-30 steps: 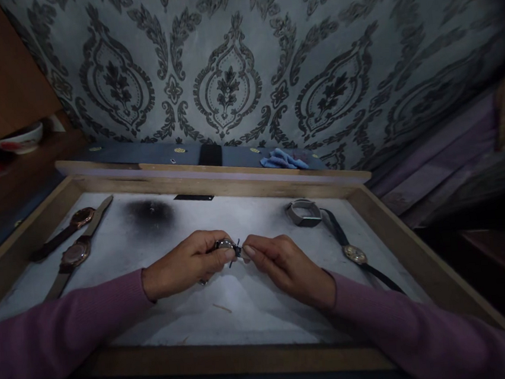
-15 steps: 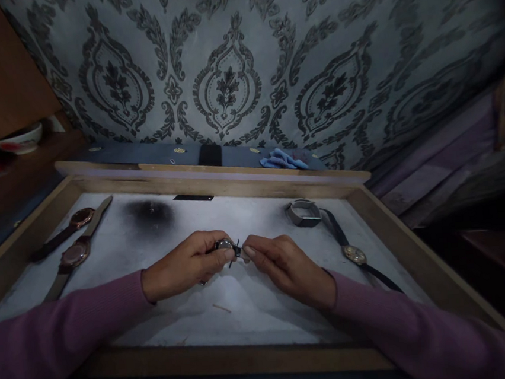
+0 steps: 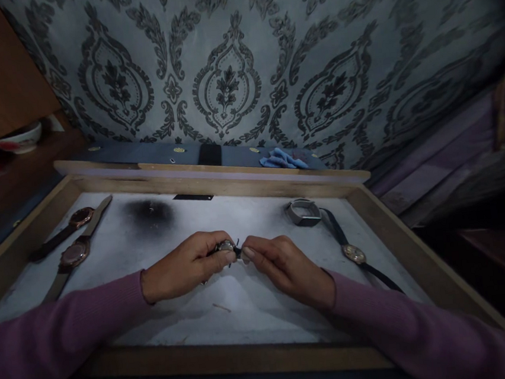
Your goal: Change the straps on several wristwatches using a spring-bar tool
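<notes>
Near the middle of a shallow wooden tray (image 3: 233, 358) with a white bottom, my left hand (image 3: 188, 267) grips a small round watch (image 3: 226, 246) between thumb and fingers. My right hand (image 3: 287, 269) is closed beside it, its thumb and fingertips pinched at the dark piece on the watch's right side. What exactly the right fingertips hold is too small to tell. A thin dark sliver sticks up between the two hands. Below them a small brown stick (image 3: 221, 307) lies on the white surface.
Two brown watches (image 3: 80, 217) (image 3: 74, 253) lie at the tray's left. A squarish silver watch (image 3: 303, 212) and a black-strapped watch (image 3: 354, 254) lie at the right. Near the back rim is a flat black strip (image 3: 193, 197); beyond it, a blue cloth (image 3: 283, 159).
Both hands stay almost in place. The thin dark sliver between them has shifted slightly and less of it shows below the watch.
</notes>
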Action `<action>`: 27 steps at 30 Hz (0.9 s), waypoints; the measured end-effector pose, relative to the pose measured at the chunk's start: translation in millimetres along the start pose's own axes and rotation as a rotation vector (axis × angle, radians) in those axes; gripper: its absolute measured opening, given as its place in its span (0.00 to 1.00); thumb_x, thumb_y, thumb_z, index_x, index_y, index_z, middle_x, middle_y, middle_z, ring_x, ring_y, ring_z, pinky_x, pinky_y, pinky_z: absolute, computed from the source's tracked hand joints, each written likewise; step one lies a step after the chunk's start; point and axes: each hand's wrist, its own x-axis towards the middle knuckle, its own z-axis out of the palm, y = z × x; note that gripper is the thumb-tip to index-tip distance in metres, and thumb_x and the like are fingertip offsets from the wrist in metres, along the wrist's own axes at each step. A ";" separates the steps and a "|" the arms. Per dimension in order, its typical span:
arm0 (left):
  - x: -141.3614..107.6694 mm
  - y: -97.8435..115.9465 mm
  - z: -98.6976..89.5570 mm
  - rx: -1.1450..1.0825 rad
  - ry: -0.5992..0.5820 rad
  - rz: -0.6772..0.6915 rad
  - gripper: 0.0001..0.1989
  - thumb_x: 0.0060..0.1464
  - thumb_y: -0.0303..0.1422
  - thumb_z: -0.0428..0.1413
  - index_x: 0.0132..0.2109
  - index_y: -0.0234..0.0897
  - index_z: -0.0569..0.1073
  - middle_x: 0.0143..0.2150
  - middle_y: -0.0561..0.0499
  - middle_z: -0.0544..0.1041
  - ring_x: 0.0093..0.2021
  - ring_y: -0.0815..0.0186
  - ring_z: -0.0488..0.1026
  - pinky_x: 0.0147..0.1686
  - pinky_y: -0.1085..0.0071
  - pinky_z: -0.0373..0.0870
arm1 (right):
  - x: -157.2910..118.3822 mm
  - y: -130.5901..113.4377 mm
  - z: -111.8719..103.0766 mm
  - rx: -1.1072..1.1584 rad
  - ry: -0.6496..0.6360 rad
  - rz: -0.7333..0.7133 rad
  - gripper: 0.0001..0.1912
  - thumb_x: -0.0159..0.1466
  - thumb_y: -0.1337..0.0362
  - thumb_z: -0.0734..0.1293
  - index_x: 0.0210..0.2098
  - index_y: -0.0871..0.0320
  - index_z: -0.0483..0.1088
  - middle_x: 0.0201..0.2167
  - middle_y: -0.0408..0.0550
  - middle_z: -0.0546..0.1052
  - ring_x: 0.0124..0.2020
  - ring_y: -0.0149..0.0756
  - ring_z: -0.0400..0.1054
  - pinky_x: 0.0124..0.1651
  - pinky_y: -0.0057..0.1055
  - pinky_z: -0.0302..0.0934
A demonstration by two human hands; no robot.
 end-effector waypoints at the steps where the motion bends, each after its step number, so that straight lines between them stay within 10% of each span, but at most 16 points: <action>1: 0.1 0.2 0.2 -0.010 0.001 -0.003 0.13 0.59 0.39 0.50 0.37 0.32 0.69 0.22 0.59 0.59 0.22 0.74 0.56 0.21 0.75 0.54 | 0.0 0.2 -0.1 -0.001 0.003 0.000 0.15 0.70 0.63 0.54 0.29 0.58 0.62 0.17 0.36 0.57 0.17 0.25 0.52 0.25 0.25 0.47; 27: 5.8 -9.9 -5.3 -0.358 -0.107 -0.085 0.12 0.59 0.40 0.52 0.37 0.33 0.67 0.21 0.62 0.51 0.20 0.75 0.45 0.20 0.74 0.43 | 4.2 -0.4 -4.2 0.091 0.025 0.117 0.19 0.70 0.57 0.55 0.27 0.59 0.63 0.17 0.37 0.58 0.18 0.26 0.51 0.24 0.25 0.47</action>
